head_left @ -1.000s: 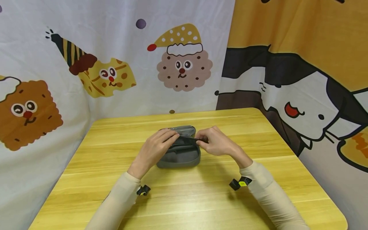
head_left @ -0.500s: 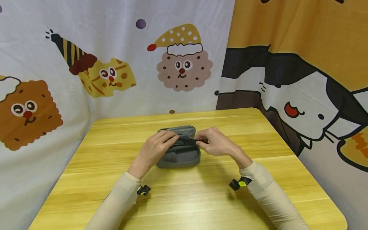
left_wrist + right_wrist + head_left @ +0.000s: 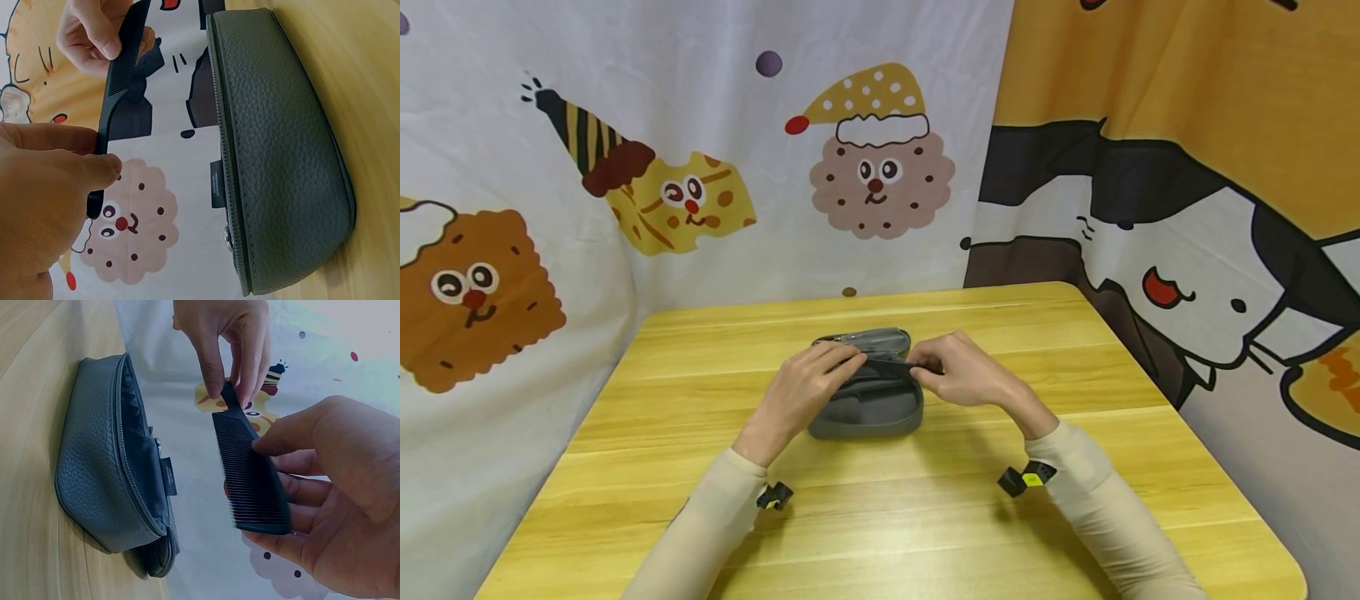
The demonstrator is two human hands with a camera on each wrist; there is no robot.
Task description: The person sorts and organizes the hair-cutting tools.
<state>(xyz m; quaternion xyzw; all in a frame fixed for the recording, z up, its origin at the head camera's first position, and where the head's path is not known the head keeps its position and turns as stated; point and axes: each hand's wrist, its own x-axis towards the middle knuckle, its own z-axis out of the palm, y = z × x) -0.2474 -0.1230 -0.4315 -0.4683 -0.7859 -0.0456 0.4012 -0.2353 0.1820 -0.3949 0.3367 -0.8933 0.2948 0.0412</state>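
Observation:
Between both hands a black comb [image 3: 247,469] is held above an unzipped dark grey pouch [image 3: 281,144]. My left hand [image 3: 805,379] pinches the comb's handle between thumb and fingers, plain in the left wrist view. At the toothed end, my right hand [image 3: 966,371] grips the comb with the thumb on one face and fingers behind. In the right wrist view the comb's fine teeth point toward the pouch side. The pouch [image 3: 868,417] stands on the table with its lid folded back, its dark lining showing.
The pouch sits on a light wood table [image 3: 880,517] with rounded corners. Behind it hangs a curtain [image 3: 700,275] with cartoon prints. A small black tag [image 3: 217,184] sticks out at the pouch's zipper edge.
Almost nothing differs; the left fingers have shifted very slightly, and both hands stay on the comb over the pouch.

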